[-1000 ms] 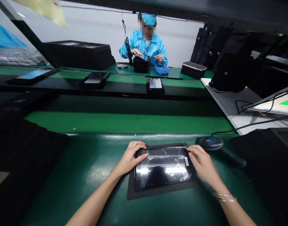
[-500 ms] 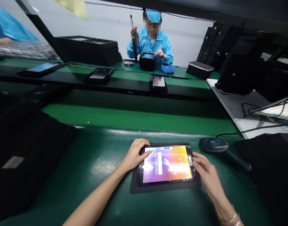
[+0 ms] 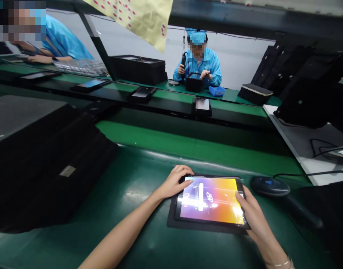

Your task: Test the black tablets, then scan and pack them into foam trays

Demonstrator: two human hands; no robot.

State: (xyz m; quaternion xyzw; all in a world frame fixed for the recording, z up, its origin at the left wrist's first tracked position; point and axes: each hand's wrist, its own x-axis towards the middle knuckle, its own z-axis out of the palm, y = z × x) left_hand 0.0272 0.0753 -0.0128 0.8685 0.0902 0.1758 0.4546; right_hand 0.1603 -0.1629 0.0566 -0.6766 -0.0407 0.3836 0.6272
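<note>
A tablet (image 3: 213, 201) with a lit purple and orange screen lies in landscape on a thin dark pad (image 3: 173, 218) on the green mat. My left hand (image 3: 177, 182) grips its upper left corner, thumb on the screen's edge and fingers over the far edge. Around the right edge is my right hand (image 3: 251, 209), its thumb on top of the screen and the other fingers beside and under the edge, partly hidden.
A barcode scanner (image 3: 269, 186) lies right of the tablet. Stacked black trays (image 3: 56, 160) stand at the left. Beyond, several devices sit on the green line (image 3: 166, 101); a person in blue (image 3: 212, 65) works opposite, another at the far left.
The view has swung left, shifting the scene rightward. My right thumb has moved onto the screen, and my right hand now grips the tablet's edge. The person opposite has lowered the hand with the tool.
</note>
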